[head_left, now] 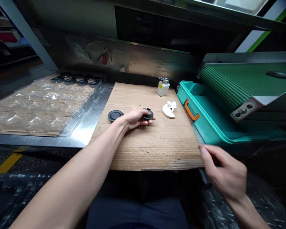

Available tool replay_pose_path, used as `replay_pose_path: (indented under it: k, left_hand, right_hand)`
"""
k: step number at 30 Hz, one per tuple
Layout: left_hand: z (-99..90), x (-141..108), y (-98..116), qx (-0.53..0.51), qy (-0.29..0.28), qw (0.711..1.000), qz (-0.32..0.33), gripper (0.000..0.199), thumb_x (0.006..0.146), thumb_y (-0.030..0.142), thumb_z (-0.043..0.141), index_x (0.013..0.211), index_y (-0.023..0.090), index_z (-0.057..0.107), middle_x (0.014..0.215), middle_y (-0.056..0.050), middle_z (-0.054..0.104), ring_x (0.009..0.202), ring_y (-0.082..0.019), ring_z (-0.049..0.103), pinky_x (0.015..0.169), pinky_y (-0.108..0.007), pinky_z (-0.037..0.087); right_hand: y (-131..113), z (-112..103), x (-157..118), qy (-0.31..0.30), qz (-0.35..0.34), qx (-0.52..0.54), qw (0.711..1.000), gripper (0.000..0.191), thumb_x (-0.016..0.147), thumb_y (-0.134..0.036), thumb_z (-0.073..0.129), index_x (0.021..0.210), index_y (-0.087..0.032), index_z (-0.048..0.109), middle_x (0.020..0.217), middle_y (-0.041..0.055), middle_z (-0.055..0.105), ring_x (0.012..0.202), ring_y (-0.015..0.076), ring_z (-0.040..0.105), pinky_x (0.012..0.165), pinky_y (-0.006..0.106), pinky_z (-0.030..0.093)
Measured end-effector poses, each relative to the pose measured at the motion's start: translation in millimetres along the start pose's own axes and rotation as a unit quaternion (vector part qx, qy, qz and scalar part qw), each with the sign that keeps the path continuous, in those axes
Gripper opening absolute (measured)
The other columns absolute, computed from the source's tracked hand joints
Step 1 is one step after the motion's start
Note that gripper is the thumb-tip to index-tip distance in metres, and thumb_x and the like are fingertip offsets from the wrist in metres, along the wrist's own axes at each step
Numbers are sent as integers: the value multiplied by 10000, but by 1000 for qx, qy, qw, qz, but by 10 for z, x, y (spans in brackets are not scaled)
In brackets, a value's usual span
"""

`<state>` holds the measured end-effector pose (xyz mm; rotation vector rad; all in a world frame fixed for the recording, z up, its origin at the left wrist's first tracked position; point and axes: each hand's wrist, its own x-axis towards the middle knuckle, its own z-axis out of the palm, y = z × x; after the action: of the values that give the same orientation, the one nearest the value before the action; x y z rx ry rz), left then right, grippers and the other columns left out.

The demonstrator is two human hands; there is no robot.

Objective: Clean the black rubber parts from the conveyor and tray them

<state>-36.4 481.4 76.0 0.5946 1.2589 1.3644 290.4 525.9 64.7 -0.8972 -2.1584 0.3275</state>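
Note:
My left hand (137,118) holds a round black plastic lid (147,114) with a small tab, thumb on top and fingers underneath, just above the cardboard sheet (154,143). Left of that hand, a second black lid (115,115) lies on the cardboard. My right hand (222,168) is closed near the cardboard's front right corner, thumb and forefinger pressed together; whatever may be between them is too small to make out. A white round piece with a knob-like top (169,110) sits on the cardboard, right of the held lid.
A clear tray (38,108) at left carries several black parts (82,82) in its back rows. A white pump bottle (163,86) stands at the cardboard's back. At right, a teal bin (205,117) with an orange handle sits below a green conveyor (248,79) bearing a black part (278,74).

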Motion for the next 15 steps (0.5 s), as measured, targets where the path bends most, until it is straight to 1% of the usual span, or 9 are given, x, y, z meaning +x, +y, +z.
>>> replay_pose_path:
  k: [2,3,4,6,8,9,10,12,15]
  left_hand:
    - [-76,-257,125,37,-31,998,42,165,863,151,565,1013,89,593,1031,-190,675,736,-180,696,454,-179,475]
    - [-150,-403,207,67,-30,995,62,231,863,182,586,1088,126,579,1042,-166,671,774,-200,703,476,-196,492]
    - [-245,-549,297,108,-17,991,78,308,857,219,617,1156,170,559,1045,-139,667,800,-212,705,496,-212,507]
    - [-473,-795,482,221,38,971,88,434,826,295,683,1230,230,539,1020,-98,660,806,-216,698,508,-223,512]
    - [-689,-934,628,335,87,936,67,503,799,375,709,1259,248,553,995,-79,655,778,-204,682,486,-214,487]
    - [-771,-957,672,382,98,918,47,532,789,413,709,1273,252,559,973,-71,656,758,-196,670,474,-210,470]
    - [-830,-952,694,420,101,901,22,564,781,448,704,1290,254,560,929,-60,658,733,-189,657,464,-207,452]
    - [-881,-885,679,479,90,872,-36,614,782,503,670,1329,257,540,799,-27,647,679,-172,625,464,-201,425]
    - [-912,-707,610,555,77,822,-103,599,839,592,527,1362,307,473,591,57,568,517,-122,532,450,-183,366]
  right_hand:
    - [242,-17,-525,-23,78,3,997,196,865,-416,605,946,-294,735,997,15,730,921,244,689,864,345,528]
    - [393,-5,-799,-47,129,-3,991,209,854,-448,598,934,-316,740,996,9,734,921,254,695,826,346,548]
    - [554,18,-1072,-86,180,-6,980,226,838,-479,596,926,-335,747,999,7,738,922,266,700,782,347,568]
    - [876,93,-1586,-145,260,2,955,256,788,-540,598,862,-359,762,958,8,749,860,287,714,702,354,590]
    - [1137,203,-1996,-174,322,15,931,268,726,-576,610,777,-367,769,827,20,751,740,306,719,592,361,588]
    - [1225,267,-2144,-184,341,26,921,268,713,-573,609,760,-364,769,756,25,741,687,310,712,552,364,579]
    - [1278,334,-2247,-188,355,36,915,270,705,-568,601,740,-358,767,684,26,722,636,312,702,521,367,567]
    - [1290,461,-2314,-188,364,60,910,283,717,-548,566,696,-336,753,581,21,674,568,307,679,500,375,548]
    - [1260,612,-2094,-151,357,86,918,316,753,-480,499,600,-289,699,528,17,634,519,285,649,519,384,532]
